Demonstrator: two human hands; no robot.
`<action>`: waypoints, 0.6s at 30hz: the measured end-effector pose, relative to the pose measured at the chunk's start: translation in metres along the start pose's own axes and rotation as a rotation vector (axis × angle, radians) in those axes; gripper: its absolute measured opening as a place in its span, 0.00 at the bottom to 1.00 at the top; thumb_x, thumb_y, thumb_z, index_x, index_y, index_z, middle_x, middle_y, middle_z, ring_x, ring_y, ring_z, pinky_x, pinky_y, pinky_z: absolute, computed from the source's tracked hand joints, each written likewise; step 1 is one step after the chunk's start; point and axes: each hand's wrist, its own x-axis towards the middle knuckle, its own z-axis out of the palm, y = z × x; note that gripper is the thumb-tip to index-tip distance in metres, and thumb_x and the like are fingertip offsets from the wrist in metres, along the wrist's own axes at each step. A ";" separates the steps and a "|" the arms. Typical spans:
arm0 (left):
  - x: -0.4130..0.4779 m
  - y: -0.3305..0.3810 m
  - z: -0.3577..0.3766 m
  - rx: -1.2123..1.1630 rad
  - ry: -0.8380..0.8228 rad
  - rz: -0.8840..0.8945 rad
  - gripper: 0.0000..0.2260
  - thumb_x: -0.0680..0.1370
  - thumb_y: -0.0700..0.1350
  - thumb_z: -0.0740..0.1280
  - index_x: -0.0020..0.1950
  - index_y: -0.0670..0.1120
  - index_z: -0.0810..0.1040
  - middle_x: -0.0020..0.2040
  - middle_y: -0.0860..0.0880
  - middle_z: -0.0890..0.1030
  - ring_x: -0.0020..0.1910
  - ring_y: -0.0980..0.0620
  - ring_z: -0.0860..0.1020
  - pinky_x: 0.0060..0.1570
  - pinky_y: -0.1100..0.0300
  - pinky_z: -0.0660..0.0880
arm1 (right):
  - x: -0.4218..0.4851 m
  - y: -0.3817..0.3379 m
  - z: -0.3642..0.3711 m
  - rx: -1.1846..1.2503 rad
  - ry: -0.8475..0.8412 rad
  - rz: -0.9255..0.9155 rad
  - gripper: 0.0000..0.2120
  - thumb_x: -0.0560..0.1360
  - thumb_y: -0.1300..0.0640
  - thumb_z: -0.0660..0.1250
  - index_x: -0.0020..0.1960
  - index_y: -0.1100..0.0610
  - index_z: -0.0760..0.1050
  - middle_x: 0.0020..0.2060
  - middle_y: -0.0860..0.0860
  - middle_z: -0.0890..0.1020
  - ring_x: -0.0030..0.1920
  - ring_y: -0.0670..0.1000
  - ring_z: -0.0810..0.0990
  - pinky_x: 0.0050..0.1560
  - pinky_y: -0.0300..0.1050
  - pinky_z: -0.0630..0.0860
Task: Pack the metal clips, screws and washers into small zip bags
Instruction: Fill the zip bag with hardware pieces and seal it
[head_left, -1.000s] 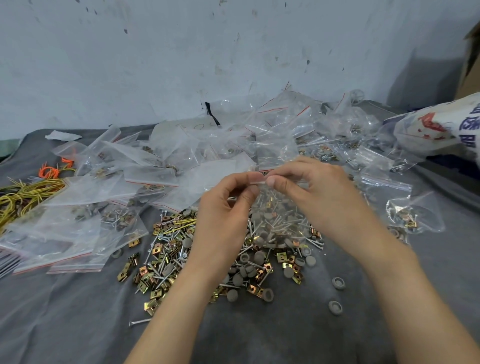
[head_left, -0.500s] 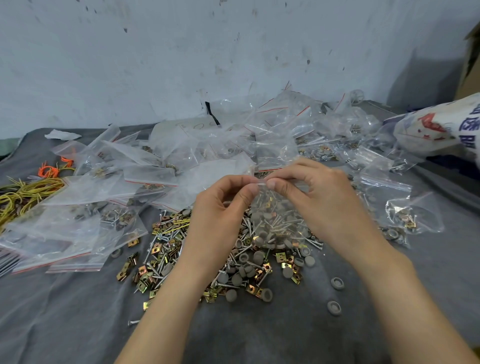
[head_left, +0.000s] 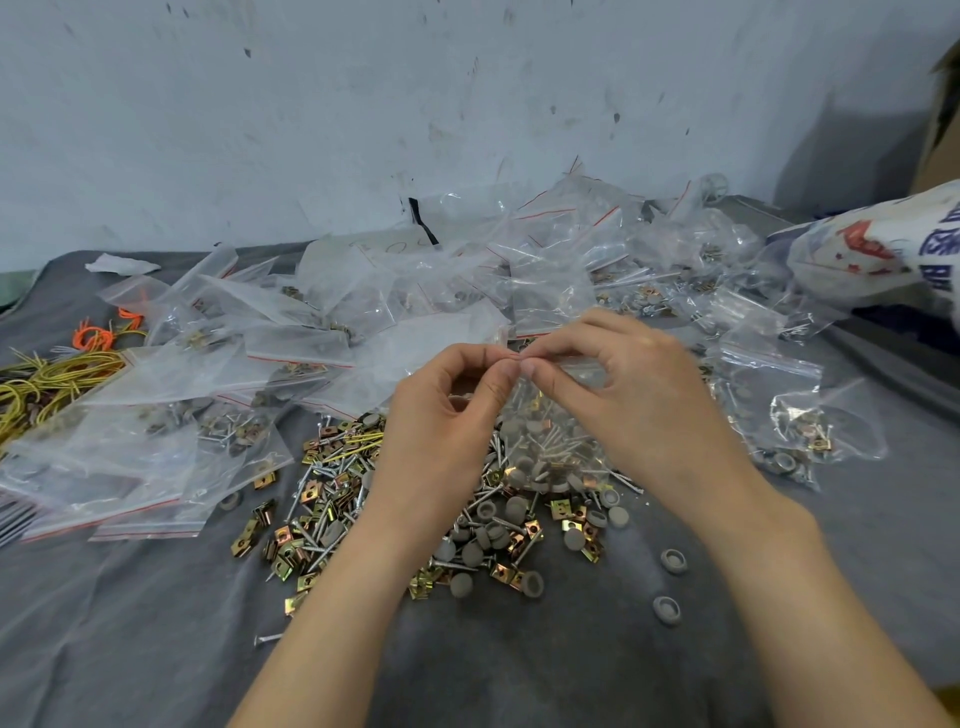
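A small clear zip bag (head_left: 550, 441) hangs between my hands above the parts heap, with screws, brass clips and grey washers inside. My left hand (head_left: 441, 431) pinches the bag's top edge from the left. My right hand (head_left: 639, 395) pinches the same edge from the right, fingertips almost meeting the left ones. Below lies the loose heap: brass metal clips (head_left: 291, 551), silver screws (head_left: 322, 483) and round grey washers (head_left: 472, 553) on the dark grey cloth (head_left: 571, 665).
Many zip bags (head_left: 156, 457) lie piled left and behind, some filled (head_left: 789, 415) at the right. Yellow and orange wire ties (head_left: 47, 384) sit at the far left. A printed sack (head_left: 883, 244) lies at the right edge. Two stray washers (head_left: 670, 587) lie apart.
Both hands have dipped slightly with the bag, keeping their pinch on its top edge. Fingertips stay together at the seal; the heap has not moved.
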 end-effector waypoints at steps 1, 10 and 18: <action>0.000 0.000 0.000 0.002 -0.004 -0.001 0.04 0.79 0.44 0.69 0.47 0.52 0.81 0.41 0.57 0.83 0.41 0.62 0.79 0.43 0.68 0.75 | 0.000 0.000 0.000 -0.008 0.003 -0.006 0.09 0.77 0.44 0.68 0.51 0.45 0.84 0.44 0.38 0.79 0.51 0.45 0.79 0.60 0.57 0.74; -0.001 0.001 0.000 0.028 0.000 0.004 0.03 0.79 0.45 0.69 0.48 0.51 0.82 0.42 0.54 0.84 0.42 0.60 0.79 0.44 0.66 0.75 | 0.001 0.002 0.001 -0.019 -0.001 -0.012 0.12 0.76 0.41 0.64 0.49 0.44 0.82 0.43 0.35 0.77 0.53 0.45 0.76 0.60 0.57 0.73; -0.001 -0.002 0.001 0.035 0.035 -0.005 0.03 0.80 0.45 0.68 0.48 0.51 0.82 0.42 0.55 0.83 0.40 0.61 0.79 0.41 0.69 0.73 | 0.000 0.009 0.002 0.024 0.010 -0.013 0.05 0.76 0.46 0.70 0.48 0.46 0.82 0.44 0.38 0.80 0.50 0.43 0.78 0.58 0.53 0.75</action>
